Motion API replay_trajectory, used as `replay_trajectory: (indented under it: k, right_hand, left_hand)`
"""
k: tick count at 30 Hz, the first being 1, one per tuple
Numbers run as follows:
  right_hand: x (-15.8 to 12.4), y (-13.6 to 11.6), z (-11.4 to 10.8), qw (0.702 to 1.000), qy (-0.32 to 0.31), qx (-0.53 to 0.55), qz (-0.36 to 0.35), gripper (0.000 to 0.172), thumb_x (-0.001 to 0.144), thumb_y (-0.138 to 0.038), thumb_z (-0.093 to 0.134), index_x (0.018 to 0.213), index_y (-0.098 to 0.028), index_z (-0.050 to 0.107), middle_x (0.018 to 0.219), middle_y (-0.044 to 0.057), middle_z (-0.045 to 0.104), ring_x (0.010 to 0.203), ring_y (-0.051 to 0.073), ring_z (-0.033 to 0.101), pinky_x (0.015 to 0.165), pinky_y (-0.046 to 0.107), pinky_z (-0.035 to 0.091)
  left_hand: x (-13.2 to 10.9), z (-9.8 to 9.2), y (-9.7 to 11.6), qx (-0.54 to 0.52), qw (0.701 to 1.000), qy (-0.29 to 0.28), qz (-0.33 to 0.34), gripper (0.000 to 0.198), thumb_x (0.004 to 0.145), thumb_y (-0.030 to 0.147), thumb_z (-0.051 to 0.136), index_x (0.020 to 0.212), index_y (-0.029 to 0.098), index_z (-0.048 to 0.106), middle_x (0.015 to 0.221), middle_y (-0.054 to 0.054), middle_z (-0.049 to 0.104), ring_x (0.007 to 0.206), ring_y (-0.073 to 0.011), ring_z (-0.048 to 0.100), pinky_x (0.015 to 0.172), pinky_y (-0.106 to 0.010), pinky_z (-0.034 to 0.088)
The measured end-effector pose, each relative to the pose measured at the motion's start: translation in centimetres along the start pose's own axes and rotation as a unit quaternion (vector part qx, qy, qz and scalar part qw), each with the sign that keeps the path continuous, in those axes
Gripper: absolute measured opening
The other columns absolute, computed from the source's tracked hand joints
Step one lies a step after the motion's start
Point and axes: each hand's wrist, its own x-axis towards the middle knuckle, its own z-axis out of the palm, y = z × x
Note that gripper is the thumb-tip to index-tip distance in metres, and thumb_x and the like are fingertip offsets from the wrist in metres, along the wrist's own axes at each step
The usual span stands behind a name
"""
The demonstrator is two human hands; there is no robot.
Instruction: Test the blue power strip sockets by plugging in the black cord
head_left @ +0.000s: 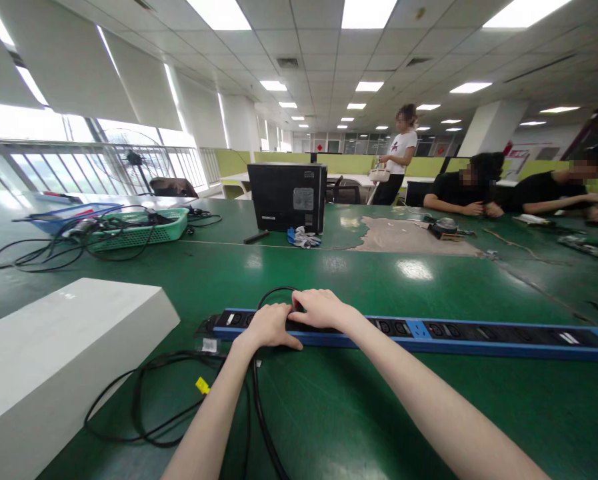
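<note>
A long blue and black power strip (419, 329) lies across the green table, with rows of black sockets along its top. My left hand (269, 327) is closed around the strip near its left end, thumb along the near side. Just right of it, my right hand (323, 309) bends over the sockets, its fingers pinched on the end of a black power cord (273, 290). That cord arcs up behind the left hand; its plug is mostly hidden by the fingers. More black cable (139, 400) with a yellow tag (202, 385) lies coiled left of my left forearm.
A white box (73, 347) stands at the left. Farther back are a green basket (163, 230) with cables, a blue tray (63, 217), a black computer case (283, 197) and gloves (303, 237). Several people are beyond the table, one standing (401, 157).
</note>
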Motion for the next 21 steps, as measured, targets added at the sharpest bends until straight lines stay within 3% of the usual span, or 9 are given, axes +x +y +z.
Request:
replay_trajectory:
  k: [6,14,21]
  right_hand:
    - [0.0,1.5,0.5,0.995,-0.005,0.101,0.023,0.045,0.086,-0.068,0.056,0.108,-0.030,0.064,0.100,0.000,0.072,0.086,0.020,0.066,0.066,0.025,0.039]
    - [0.6,-0.3,2.4,0.991,0.044,0.068,0.108,0.033,0.082,-0.054,0.061,0.102,-0.028,0.066,0.095,0.004,0.071,0.090,0.025,0.066,0.075,0.032,0.043]
    - [1.8,-0.7,3.1,0.972,0.041,0.128,0.192,0.025,0.085,-0.045,0.056,0.099,-0.028,0.067,0.098,0.004,0.072,0.090,0.025,0.067,0.072,0.032,0.045]
  left_hand:
    - [-0.1,-0.2,0.3,0.017,1.000,-0.004,0.003,0.088,0.053,0.076,0.076,0.120,0.020,0.063,0.114,-0.013,0.070,0.105,-0.0343,0.066,0.087,-0.038,0.049]
    - [-0.2,-0.4,0.5,0.015,1.000,0.001,0.005,0.087,0.051,0.074,0.079,0.118,0.020,0.064,0.112,-0.012,0.071,0.102,-0.0338,0.067,0.084,-0.037,0.050]
    - [-0.6,-0.5,0.4,0.024,1.000,0.009,-0.007,0.080,0.047,0.071,0.082,0.106,0.019,0.065,0.105,-0.011,0.071,0.098,-0.0339,0.068,0.081,-0.036,0.051]
